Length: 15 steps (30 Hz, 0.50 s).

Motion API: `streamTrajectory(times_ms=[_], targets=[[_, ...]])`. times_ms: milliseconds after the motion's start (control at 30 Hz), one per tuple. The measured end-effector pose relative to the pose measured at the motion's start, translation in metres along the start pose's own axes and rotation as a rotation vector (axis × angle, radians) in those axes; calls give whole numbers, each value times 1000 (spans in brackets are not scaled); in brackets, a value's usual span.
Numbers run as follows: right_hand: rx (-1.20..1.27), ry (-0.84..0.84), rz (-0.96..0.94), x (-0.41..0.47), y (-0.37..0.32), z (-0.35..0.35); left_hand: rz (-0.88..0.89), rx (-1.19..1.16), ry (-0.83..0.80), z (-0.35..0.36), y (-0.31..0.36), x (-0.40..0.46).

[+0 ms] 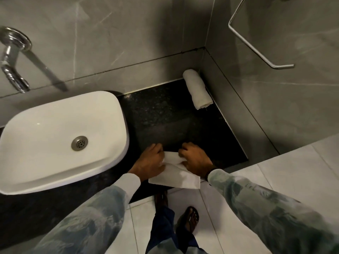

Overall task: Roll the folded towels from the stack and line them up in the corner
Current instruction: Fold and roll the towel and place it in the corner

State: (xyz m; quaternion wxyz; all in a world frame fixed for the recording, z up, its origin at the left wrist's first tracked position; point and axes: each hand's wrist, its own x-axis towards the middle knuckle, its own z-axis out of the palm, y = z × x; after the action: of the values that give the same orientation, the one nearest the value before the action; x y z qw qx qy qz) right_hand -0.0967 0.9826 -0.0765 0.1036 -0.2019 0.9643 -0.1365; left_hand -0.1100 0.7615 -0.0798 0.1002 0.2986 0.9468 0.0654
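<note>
A white folded towel [177,176] lies flat at the front edge of the black counter [165,118]. Its near corner hangs slightly over the edge. My left hand [150,161] grips the towel's far left end and my right hand [195,159] grips the far right end, fingers curled over the cloth. One rolled white towel [197,89] lies in the far right corner of the counter, against the grey side wall. No stack of folded towels shows in view.
A white basin [62,140] sits on the counter to the left, with a chrome wall tap [13,70] above it. A chrome towel rail [256,41] hangs on the right wall. Grey tiled walls close the corner. White floor tiles and my sandalled feet [189,217] are below.
</note>
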Motion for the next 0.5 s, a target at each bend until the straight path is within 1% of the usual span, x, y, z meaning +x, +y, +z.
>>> streamTrajectory(times_ms=[67,167,267,333,433,500], targets=[[-63,24,-31,-4,-1,2,-12,-108,-36,-13,-4,-4],[-174,58,-79,-8,-6,5,-98,-250,-132,-29,-9,1],[-179,53,-106,-13,-10,6,-170,-195,-273,-31,-8,7],[-38,-21,-46,-13,-9,-2,-196,-174,-304,-28,-8,11],[305,-208,151,-1,-1,-25,-230,-192,-274,-25,-4,11],[390,-249,226,8,5,-31,-247,-189,-233,-25,4,7]])
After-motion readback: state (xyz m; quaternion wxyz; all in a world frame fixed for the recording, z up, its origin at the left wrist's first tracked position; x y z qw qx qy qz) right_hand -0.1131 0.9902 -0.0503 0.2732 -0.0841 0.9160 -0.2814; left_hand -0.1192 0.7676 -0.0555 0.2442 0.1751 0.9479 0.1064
